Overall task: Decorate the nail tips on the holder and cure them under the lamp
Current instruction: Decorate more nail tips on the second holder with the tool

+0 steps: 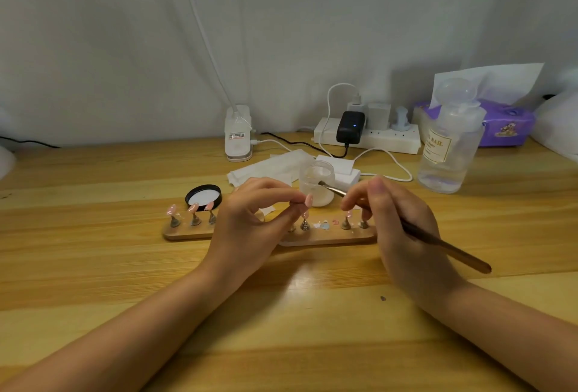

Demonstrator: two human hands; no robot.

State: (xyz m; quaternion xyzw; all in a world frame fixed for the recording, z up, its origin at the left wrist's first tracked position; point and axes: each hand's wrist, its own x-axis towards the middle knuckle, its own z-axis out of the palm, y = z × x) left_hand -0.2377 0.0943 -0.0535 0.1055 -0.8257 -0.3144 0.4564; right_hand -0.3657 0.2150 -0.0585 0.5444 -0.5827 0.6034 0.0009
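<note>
Both forearms come in from the bottom edge over the wooden table. Left hand: fingers curled, thumb and fingertips pinching a pink nail tip held just above the holder, over a bare metal stand. Right hand: fingers curled round a brush, gold-brown handle sticking out lower right, metal ferrule end pointing up-left into the small clear jar just behind the holder. Holder is a flat wooden strip lying across the table under both hands; three pink tips on stands at its left end, more stands at the right end partly hidden by the right fingers, small blobs of colour on the wood between. Black jar lid lies face-up behind the left end. Behind the jar: white wipes, a white pad stack. Farther back: white clip lamp base, power strip with adapters plugged in, clear bottle on the right, purple tissue pack at the wall.
</note>
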